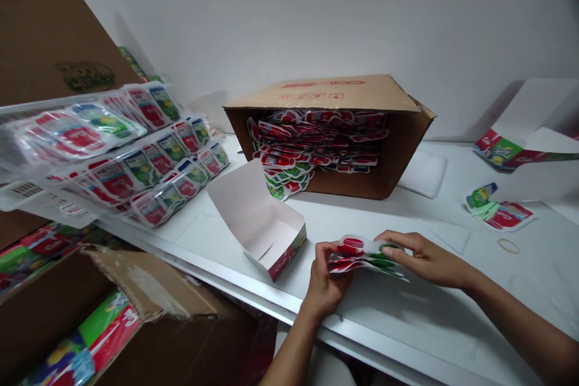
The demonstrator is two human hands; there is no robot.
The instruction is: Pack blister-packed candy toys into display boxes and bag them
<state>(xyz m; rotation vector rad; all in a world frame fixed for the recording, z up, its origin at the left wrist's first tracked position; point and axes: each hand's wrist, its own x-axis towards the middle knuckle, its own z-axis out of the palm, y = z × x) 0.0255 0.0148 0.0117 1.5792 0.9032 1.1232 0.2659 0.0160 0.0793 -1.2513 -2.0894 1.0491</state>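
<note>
Between my two hands is a small stack of red and green candy pouches, raised just over the white table. My left hand is closed around the stack's left end, with fingers behind and thumb in front. At the right end, my right hand pinches the pouches between thumb and fingers. Just left of my hands an open display box stands with its white lid tilted up; its visible inside is bare white. Behind it, a carton lies on its side, filled with many similar pouches.
A white rack at left holds rows of pouches. Below it, an open carton contains printed boxes. On the right are another open display box, pouches tied with a green band and a rubber band.
</note>
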